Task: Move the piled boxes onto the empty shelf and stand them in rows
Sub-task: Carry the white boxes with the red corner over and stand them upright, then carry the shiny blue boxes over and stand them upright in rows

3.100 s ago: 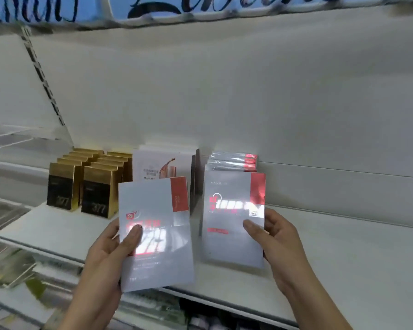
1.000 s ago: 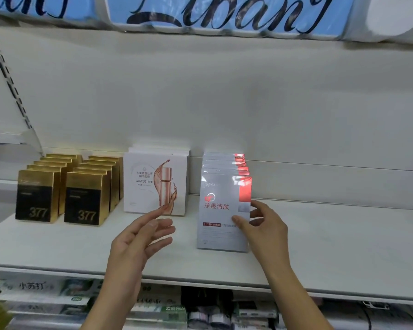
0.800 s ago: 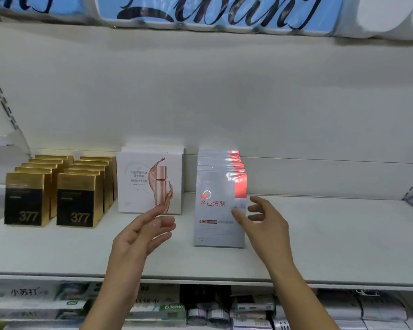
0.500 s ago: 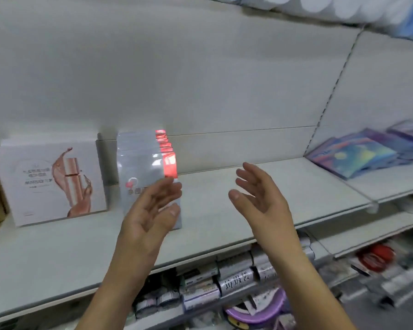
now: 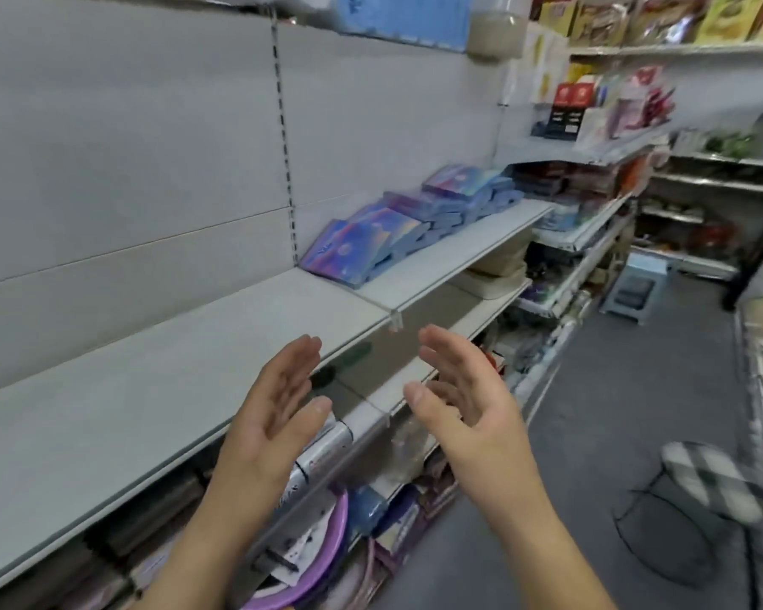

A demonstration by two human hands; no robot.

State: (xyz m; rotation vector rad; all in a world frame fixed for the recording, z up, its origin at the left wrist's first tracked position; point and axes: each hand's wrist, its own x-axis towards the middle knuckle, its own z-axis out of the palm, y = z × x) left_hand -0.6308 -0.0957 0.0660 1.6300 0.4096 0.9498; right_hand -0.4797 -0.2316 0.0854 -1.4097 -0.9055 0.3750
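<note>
A pile of flat blue and purple boxes (image 5: 397,226) lies heaped on the neighbouring shelf section (image 5: 472,253) to the right, past the upright slot rail. The grey shelf (image 5: 120,402) in front of me runs bare from the left edge to that pile. My left hand (image 5: 274,411) and my right hand (image 5: 463,398) hover in front of the shelf's edge, palms turned toward each other, fingers straight, holding nothing. Both hands are well short of the pile.
Lower shelves under my hands hold packets and a purple plastic basin (image 5: 309,561). The aisle floor (image 5: 635,433) opens to the right, with a checked stool (image 5: 714,482) and a small blue step stool (image 5: 635,288). More stocked shelves stand at the far right.
My view has swung right; the gold, white and silver-red boxes standing in rows have left the frame. My right hand let go of the silver-red box; both hands moved right, empty.
</note>
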